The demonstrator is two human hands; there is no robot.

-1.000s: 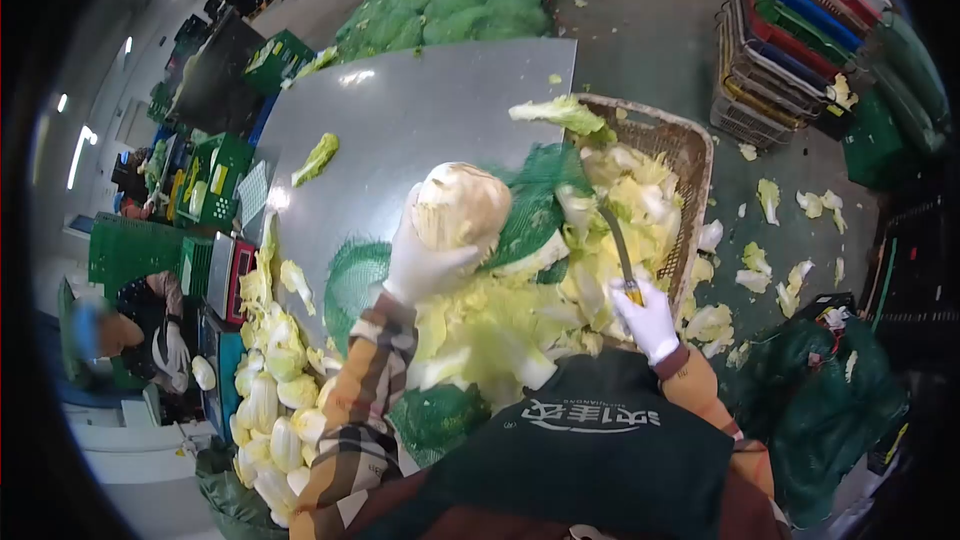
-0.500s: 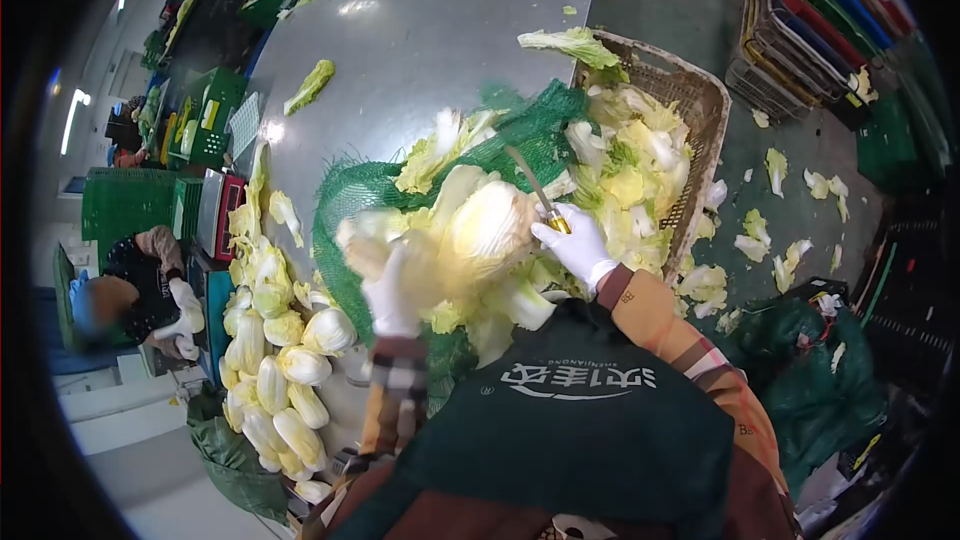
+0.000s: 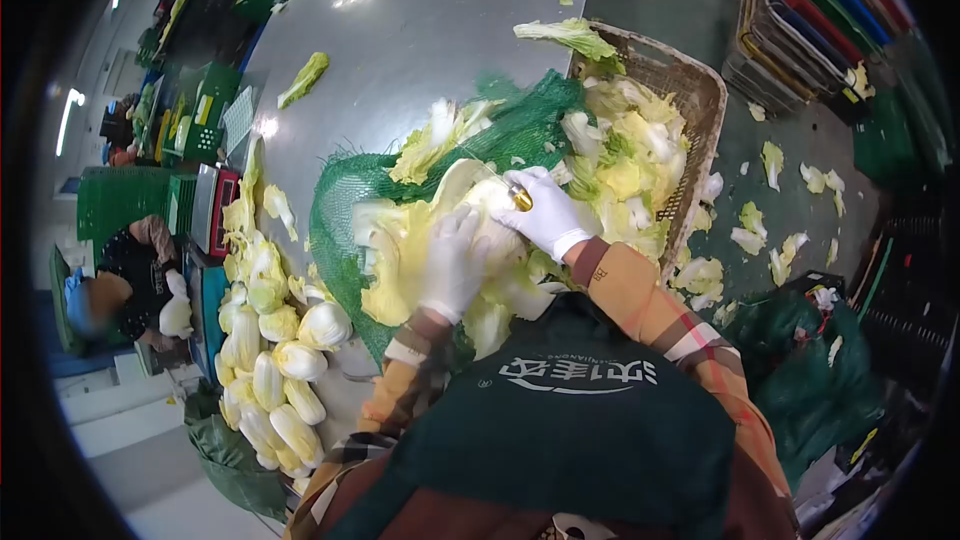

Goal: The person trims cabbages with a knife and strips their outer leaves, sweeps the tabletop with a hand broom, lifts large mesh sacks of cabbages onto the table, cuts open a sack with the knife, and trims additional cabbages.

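My right hand [image 3: 548,212], in a white glove, is closed on the yellow handle of a knife [image 3: 521,198]; its blade is mostly hidden against a pale cabbage head [image 3: 484,196]. My left hand [image 3: 455,262], gloved and blurred, lies against the near left side of that cabbage; whether its fingers grip is unclear. Loose yellow leaves [image 3: 392,245] spread beside and under my left hand. Green netting [image 3: 340,202] lies around the leaves on the metal table [image 3: 400,35].
A brown basket [image 3: 707,100] of leaves adjoins the table's right edge. Trimmed cabbages [image 3: 296,361] are heaped at left, near a co-worker [image 3: 130,285]. Stacked crates [image 3: 775,50] stand at upper right. Leaves and a net bag [image 3: 810,370] lie on the right.
The raised cabbage has come down onto the leaves. My left hand swung left, then returned to its side. My right hand has moved up and left with the knife, to the cabbage.
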